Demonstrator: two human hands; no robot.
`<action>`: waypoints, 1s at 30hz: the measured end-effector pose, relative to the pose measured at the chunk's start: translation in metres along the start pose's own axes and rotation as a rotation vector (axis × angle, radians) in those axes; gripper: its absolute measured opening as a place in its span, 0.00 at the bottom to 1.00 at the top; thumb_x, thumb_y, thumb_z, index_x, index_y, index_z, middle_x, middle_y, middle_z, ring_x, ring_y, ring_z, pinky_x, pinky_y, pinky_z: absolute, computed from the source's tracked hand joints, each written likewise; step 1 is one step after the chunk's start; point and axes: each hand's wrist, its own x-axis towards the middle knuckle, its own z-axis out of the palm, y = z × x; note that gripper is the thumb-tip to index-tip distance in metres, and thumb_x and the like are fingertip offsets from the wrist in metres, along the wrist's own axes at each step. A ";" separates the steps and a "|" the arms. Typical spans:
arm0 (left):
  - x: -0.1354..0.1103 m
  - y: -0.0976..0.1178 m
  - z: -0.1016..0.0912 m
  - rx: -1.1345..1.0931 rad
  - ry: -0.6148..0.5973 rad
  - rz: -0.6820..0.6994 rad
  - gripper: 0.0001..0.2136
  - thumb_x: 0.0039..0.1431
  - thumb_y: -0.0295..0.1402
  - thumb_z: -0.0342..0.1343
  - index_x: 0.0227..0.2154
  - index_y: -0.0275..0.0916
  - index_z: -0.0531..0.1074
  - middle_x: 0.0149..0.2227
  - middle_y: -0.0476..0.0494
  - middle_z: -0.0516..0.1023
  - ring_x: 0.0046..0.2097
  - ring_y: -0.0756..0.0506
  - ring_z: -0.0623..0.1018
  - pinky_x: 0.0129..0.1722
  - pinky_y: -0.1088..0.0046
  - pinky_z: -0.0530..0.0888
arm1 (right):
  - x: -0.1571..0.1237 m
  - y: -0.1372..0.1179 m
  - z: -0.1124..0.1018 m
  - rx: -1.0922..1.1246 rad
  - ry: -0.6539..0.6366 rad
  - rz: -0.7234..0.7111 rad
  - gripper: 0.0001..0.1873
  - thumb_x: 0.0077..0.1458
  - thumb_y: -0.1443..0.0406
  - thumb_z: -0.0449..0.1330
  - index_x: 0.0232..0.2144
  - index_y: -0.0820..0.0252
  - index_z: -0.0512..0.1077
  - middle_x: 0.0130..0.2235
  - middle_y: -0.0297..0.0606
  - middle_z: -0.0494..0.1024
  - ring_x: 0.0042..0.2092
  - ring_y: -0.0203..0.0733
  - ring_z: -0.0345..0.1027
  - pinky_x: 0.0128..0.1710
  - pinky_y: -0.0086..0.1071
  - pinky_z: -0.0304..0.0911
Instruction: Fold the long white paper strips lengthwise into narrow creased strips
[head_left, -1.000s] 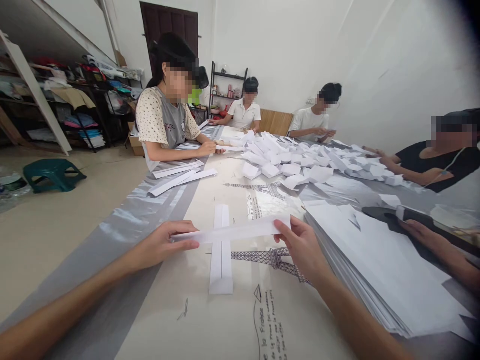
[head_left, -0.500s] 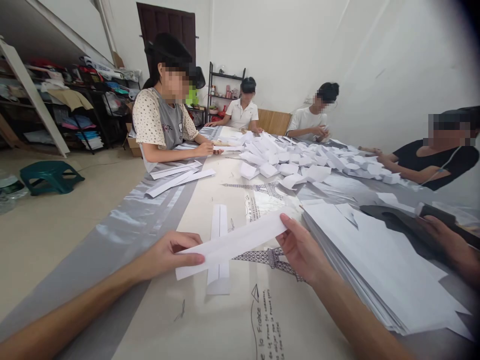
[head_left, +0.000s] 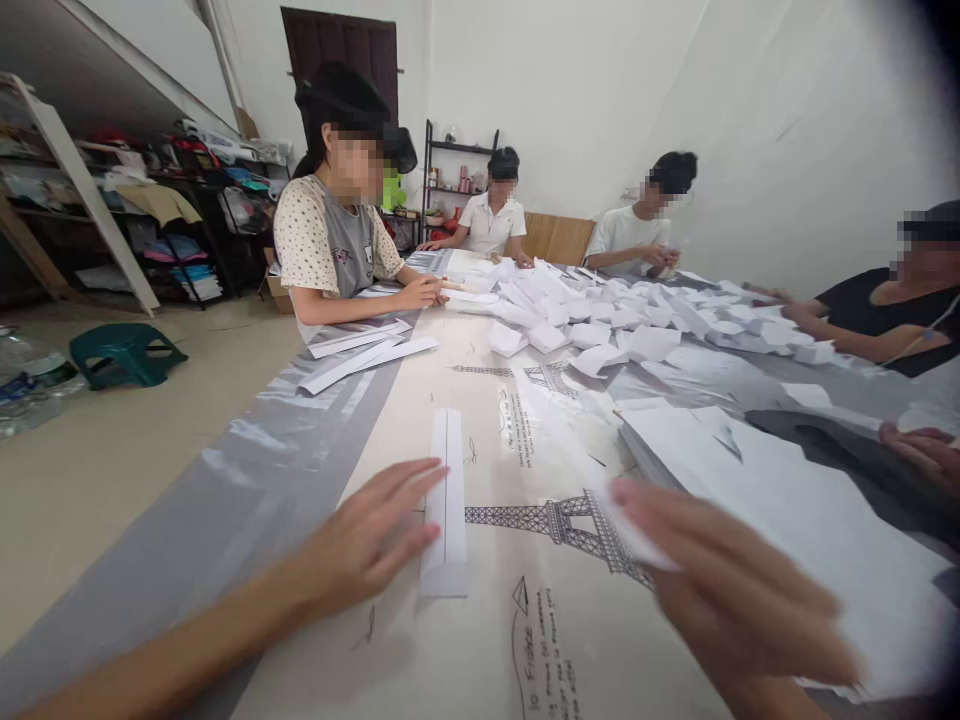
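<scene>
1. The left hand [head_left: 367, 530] reaches in over the table [head_left: 420, 670], its fingers [head_left: 412, 488] spread and grasping nothing.
2. Beneath those fingertips is a flat strip [head_left: 444, 560], white, a dark line running along its length; they overlap its left edge, though I cannot tell whether they touch it.
3. The right hand [head_left: 735, 580] is blurred. Its fingers are closed on a loose strip [head_left: 631, 528], which slants away toward the far side; the exact grip is too smeared to tell.
4. Between the two strips lies a printed tower [head_left: 555, 520] on the table cover.
5. A sheet stack [head_left: 817, 520] lies at the right, partly behind the right hand.
6. Farther off is a pile [head_left: 600, 310] of folded white paper, and left of it several spare strips [head_left: 349, 365] near a person [head_left: 337, 240] in dotted sleeves.
7. A co-worker's hands [head_left: 926, 450] show at the right edge, beyond the stack.
</scene>
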 end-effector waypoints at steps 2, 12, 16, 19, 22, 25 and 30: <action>-0.002 0.006 0.006 0.087 -0.115 0.114 0.29 0.70 0.46 0.46 0.69 0.46 0.47 0.69 0.41 0.55 0.68 0.38 0.60 0.66 0.56 0.60 | -0.005 -0.009 0.022 0.024 -0.186 -0.271 0.17 0.55 0.79 0.64 0.45 0.60 0.77 0.41 0.37 0.84 0.46 0.41 0.79 0.47 0.32 0.77; 0.014 -0.004 -0.006 0.164 -0.095 0.176 0.20 0.66 0.44 0.49 0.56 0.39 0.66 0.54 0.35 0.73 0.56 0.36 0.71 0.60 0.52 0.66 | -0.033 0.000 0.075 0.090 -0.675 -0.321 0.08 0.64 0.73 0.56 0.43 0.63 0.74 0.44 0.40 0.83 0.49 0.40 0.77 0.49 0.33 0.74; 0.040 -0.006 0.003 0.161 -0.038 0.062 0.20 0.71 0.44 0.41 0.56 0.37 0.65 0.56 0.33 0.70 0.58 0.35 0.69 0.57 0.53 0.68 | -0.034 0.001 0.074 0.133 -0.719 -0.284 0.08 0.65 0.71 0.56 0.44 0.61 0.73 0.44 0.39 0.83 0.49 0.40 0.77 0.51 0.33 0.73; 0.057 -0.014 0.018 0.172 -0.084 0.067 0.31 0.70 0.52 0.37 0.66 0.36 0.52 0.70 0.33 0.49 0.70 0.33 0.51 0.65 0.53 0.56 | -0.031 0.002 0.072 0.145 -0.756 -0.252 0.09 0.65 0.71 0.55 0.45 0.59 0.73 0.45 0.38 0.83 0.49 0.39 0.77 0.51 0.33 0.73; 0.064 -0.022 0.030 0.147 -0.180 -0.027 0.34 0.69 0.54 0.35 0.68 0.32 0.47 0.72 0.32 0.43 0.72 0.35 0.45 0.67 0.56 0.52 | -0.026 0.000 0.069 0.152 -0.794 -0.222 0.09 0.66 0.70 0.54 0.46 0.59 0.73 0.46 0.38 0.82 0.50 0.39 0.76 0.51 0.32 0.72; 0.064 -0.023 0.032 0.133 -0.209 -0.084 0.35 0.69 0.53 0.35 0.68 0.29 0.48 0.71 0.31 0.43 0.72 0.36 0.45 0.68 0.58 0.50 | -0.023 -0.003 0.067 0.166 -0.820 -0.190 0.09 0.67 0.69 0.54 0.46 0.59 0.73 0.45 0.37 0.82 0.51 0.38 0.75 0.54 0.31 0.70; 0.063 -0.019 0.029 0.141 -0.215 -0.080 0.35 0.69 0.52 0.37 0.67 0.30 0.48 0.71 0.30 0.44 0.72 0.36 0.45 0.68 0.57 0.50 | -0.026 -0.001 0.069 0.192 -0.781 -0.194 0.09 0.65 0.70 0.56 0.46 0.60 0.74 0.44 0.37 0.83 0.50 0.37 0.75 0.54 0.30 0.69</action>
